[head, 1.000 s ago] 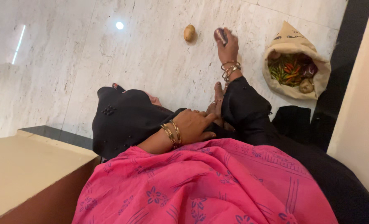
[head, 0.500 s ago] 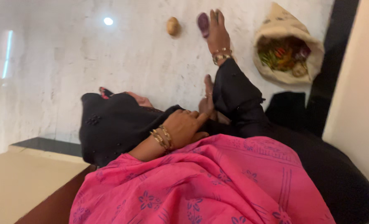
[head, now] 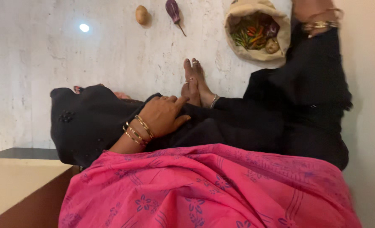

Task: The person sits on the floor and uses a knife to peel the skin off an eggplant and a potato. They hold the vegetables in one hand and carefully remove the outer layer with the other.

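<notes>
Left hand [head: 164,115], fingers loosely spread and grasping nothing, rests palm-down on the black cloth [head: 98,122] over the person's lap; gold bangles [head: 136,131] ring its wrist. Right hand is cut off by the upper frame edge, so only its wrist with gold bangles [head: 320,23] and black sleeve [head: 318,67] shows; whether it is closed or released cannot be told.

Landmark: the beige cloth bag [head: 257,57], open at the top, lying on the pale marble floor [head: 48,55].
- Right wrist: just right of the bag, above its rim level.
- Inside the bag: green and red chillies [head: 247,34], a small purple vegetable [head: 272,28] and a brown potato [head: 272,45].
- Small purple aubergine with a thin stem [head: 173,10]: on the floor, left of the bag, untouched.
- Round brown potato [head: 141,14]: farther left, just beside the aubergine, apart from it.
- Bare feet with toe rings [head: 194,82]: below and left of the bag.
- Pink printed fabric [head: 204,185]: lowest in view, well below the bag.
</notes>
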